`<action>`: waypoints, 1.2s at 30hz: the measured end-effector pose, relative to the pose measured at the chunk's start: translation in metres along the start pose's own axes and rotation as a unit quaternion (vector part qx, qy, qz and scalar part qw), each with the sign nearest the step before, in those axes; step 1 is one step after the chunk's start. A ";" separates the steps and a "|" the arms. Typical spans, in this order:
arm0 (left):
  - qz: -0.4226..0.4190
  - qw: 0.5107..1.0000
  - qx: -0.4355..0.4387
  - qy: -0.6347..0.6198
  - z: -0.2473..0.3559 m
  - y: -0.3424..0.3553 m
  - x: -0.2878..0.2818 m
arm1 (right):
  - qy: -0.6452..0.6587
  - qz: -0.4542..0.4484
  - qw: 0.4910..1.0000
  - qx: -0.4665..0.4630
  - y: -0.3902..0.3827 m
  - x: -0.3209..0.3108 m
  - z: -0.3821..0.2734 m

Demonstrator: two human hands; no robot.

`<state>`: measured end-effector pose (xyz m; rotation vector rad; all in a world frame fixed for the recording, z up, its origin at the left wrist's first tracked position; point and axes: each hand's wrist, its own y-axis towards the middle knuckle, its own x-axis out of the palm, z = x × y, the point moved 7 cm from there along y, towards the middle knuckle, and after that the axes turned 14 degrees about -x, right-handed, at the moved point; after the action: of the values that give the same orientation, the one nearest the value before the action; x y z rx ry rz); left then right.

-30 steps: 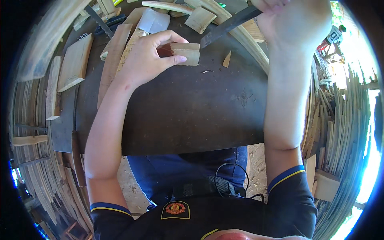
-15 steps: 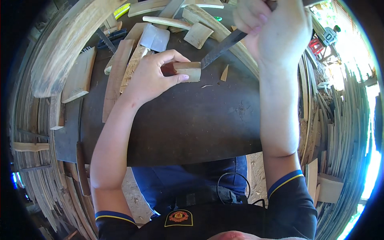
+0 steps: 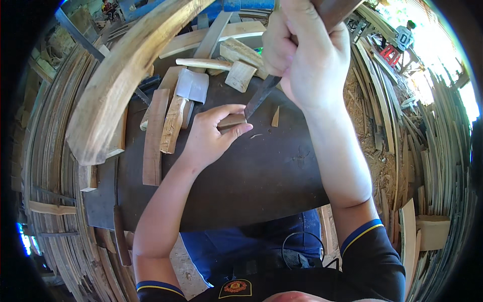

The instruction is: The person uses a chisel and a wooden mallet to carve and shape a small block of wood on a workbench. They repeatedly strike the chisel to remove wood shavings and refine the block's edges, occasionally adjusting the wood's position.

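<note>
Well in from the near edge of the smooth, dark counter, a small wooden block is pinched by the left hand. A flat blade is held tight in the right hand, its tip by the block's end. Toward the far edge, a square wood chunk is seen.

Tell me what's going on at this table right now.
A person's left hand holds a small wooden block at a dark table. The right hand grips a long dark blade, which slants down to the block's right end; contact is hard to tell. A pointed wood sliver lies to the right, and larger wood pieces lie beyond and to the left.
</note>
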<state>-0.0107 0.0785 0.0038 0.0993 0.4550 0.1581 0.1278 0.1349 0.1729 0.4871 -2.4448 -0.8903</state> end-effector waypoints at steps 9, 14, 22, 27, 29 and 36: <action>-0.013 0.999 -0.013 -0.027 -0.003 0.003 0.005 | 0.017 0.006 1.000 -0.011 0.000 0.000 0.000; -0.003 1.000 -0.001 -0.016 0.001 0.001 0.004 | 0.009 -0.022 0.999 -0.034 0.002 -0.008 0.012; 0.008 1.000 -0.002 -0.020 0.001 0.002 0.003 | 0.031 -0.018 0.999 -0.019 0.001 -0.001 0.009; 0.005 1.000 0.014 0.002 -0.001 0.004 0.004 | 0.065 -0.046 0.995 -0.057 0.002 -0.008 0.015; 0.002 0.999 0.036 0.024 0.002 0.000 0.005 | 0.060 -0.022 0.996 -0.065 0.002 -0.010 0.019; -0.020 0.996 0.088 -0.015 0.017 0.005 -0.001 | 0.042 -0.040 0.994 -0.095 0.007 -0.006 0.020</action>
<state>-0.0044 0.0823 0.0195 0.2659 0.4406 0.0776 0.1206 0.1525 0.1623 0.5455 -2.2518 -1.1008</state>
